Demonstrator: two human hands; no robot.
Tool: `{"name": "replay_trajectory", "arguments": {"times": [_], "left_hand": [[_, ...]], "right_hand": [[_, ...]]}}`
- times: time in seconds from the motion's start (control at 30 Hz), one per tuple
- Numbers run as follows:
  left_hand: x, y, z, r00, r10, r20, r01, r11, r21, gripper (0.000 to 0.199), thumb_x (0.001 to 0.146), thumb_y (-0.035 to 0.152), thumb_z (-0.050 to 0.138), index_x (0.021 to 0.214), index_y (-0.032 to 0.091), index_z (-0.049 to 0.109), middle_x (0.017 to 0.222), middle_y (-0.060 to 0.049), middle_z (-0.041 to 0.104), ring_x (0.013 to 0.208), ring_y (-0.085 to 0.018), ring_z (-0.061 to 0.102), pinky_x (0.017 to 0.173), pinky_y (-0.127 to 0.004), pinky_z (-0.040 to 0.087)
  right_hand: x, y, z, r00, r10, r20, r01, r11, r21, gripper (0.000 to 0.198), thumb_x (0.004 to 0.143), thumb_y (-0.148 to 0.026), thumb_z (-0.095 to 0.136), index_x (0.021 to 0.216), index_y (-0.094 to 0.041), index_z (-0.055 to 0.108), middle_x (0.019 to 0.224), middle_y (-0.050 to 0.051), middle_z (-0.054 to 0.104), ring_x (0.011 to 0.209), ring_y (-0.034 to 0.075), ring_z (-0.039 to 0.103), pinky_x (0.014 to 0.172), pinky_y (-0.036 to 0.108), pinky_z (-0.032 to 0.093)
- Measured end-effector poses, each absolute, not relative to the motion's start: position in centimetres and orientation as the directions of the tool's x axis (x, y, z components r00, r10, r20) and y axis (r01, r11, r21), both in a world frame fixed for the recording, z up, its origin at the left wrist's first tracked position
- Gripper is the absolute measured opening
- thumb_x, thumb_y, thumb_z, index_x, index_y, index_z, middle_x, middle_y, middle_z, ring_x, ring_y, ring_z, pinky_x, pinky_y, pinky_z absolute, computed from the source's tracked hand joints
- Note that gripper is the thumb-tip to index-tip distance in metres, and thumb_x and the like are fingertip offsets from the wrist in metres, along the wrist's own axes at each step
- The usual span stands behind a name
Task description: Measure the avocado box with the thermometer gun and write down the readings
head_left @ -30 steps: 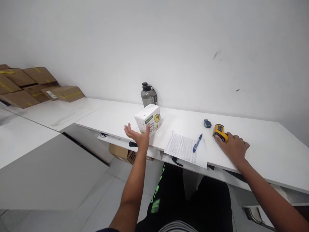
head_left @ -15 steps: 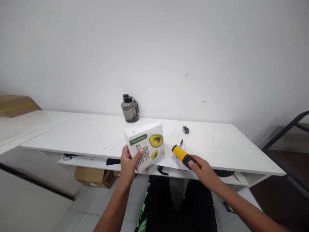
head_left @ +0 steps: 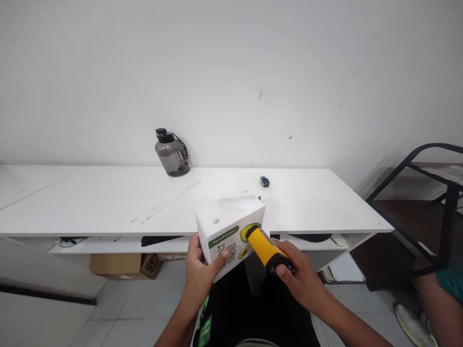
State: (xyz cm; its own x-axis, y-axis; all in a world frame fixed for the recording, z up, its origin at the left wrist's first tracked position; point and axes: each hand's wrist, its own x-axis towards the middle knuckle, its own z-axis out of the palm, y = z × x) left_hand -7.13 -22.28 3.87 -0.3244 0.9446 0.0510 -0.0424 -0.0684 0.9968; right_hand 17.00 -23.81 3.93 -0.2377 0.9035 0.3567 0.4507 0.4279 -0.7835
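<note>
My left hand (head_left: 200, 267) grips a white box (head_left: 231, 241) by its left side, thumb on the front face. A green "NutriMotion" label and avocado pictures show on that face, and the box is tilted over my lap. In my right hand (head_left: 300, 277) is a yellow-and-black handheld tool (head_left: 264, 246), its kind unclear. The tool's dark front end overlaps the avocado picture; whether it touches the box I cannot tell. Behind the box, the tip of a blue pen (head_left: 259, 198) peeks out.
A grey water bottle (head_left: 172, 154) stands by the wall on the white desk (head_left: 108, 202), and a dark wristwatch (head_left: 265, 181) lies farther right. Beneath is a shelf with a cardboard box (head_left: 115, 266) below it. A black metal frame (head_left: 398, 173) and another person's leg (head_left: 434, 301) are at right.
The box has come nearer my body and tipped, showing its top side. My right hand has brought the yellow tool against or close to its front. The view has shifted right; another person's leg appears.
</note>
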Motion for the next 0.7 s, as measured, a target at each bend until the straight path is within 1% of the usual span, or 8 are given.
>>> {"name": "replay_trajectory", "arguments": {"times": [0.1, 0.2, 0.4, 0.6, 0.7], "left_hand": [[-6.9, -22.2, 4.0, -0.301, 0.951, 0.066, -0.017, -0.075, 0.997, 0.077, 0.054, 0.041, 0.083, 0.118, 0.018, 0.048, 0.098, -0.009, 0.069, 0.087, -0.026, 0.068, 0.071, -0.035, 0.058], [-6.7, -22.3, 4.2, -0.286, 0.956, 0.071, 0.009, -0.072, 0.997, 0.075, 0.055, 0.042, 0.082, 0.117, 0.018, 0.047, 0.099, -0.009, 0.069, 0.088, -0.026, 0.068, 0.071, -0.035, 0.058], [-6.5, -22.8, 4.0, -0.319, 0.943, 0.091, 0.083, -0.068, 0.994, 0.074, 0.055, 0.043, 0.082, 0.116, 0.019, 0.047, 0.098, -0.009, 0.068, 0.089, -0.026, 0.067, 0.073, -0.035, 0.057], [-6.4, -22.3, 3.6, -0.235, 0.97, 0.058, 0.041, -0.05, 0.998, 0.074, 0.059, 0.04, 0.081, 0.121, 0.019, 0.046, 0.103, -0.009, 0.068, 0.09, -0.025, 0.067, 0.074, -0.036, 0.057], [-7.0, -21.8, 3.2, -0.276, 0.959, 0.068, 0.028, -0.063, 0.998, 0.07, 0.058, 0.039, 0.082, 0.117, 0.02, 0.05, 0.099, -0.008, 0.069, 0.087, -0.024, 0.068, 0.071, -0.034, 0.058]], "right_hand": [[17.2, -24.0, 3.8, -0.254, 0.893, 0.371, 0.456, 0.449, -0.769, 0.05, 0.091, -0.059, 0.043, 0.124, -0.024, 0.055, 0.099, 0.008, 0.064, 0.087, 0.022, 0.061, 0.074, 0.034, 0.05], [17.3, -24.1, 3.7, -0.277, 0.891, 0.36, 0.434, 0.45, -0.78, 0.052, 0.091, -0.062, 0.038, 0.124, -0.025, 0.054, 0.098, 0.007, 0.063, 0.085, 0.022, 0.061, 0.073, 0.033, 0.05], [17.5, -24.0, 2.9, -0.279, 0.9, 0.334, 0.398, 0.425, -0.813, 0.056, 0.089, -0.067, 0.036, 0.12, -0.024, 0.054, 0.096, 0.007, 0.062, 0.083, 0.022, 0.06, 0.071, 0.033, 0.049], [17.3, -24.0, 2.6, -0.268, 0.926, 0.265, 0.339, 0.348, -0.874, 0.057, 0.087, -0.069, 0.038, 0.113, -0.021, 0.056, 0.093, 0.007, 0.063, 0.079, 0.021, 0.06, 0.069, 0.033, 0.049], [16.9, -24.0, 2.5, -0.234, 0.95, 0.207, 0.247, 0.264, -0.932, 0.056, 0.089, -0.067, 0.035, 0.108, -0.02, 0.058, 0.091, 0.008, 0.064, 0.081, 0.023, 0.061, 0.073, 0.035, 0.051]]}}
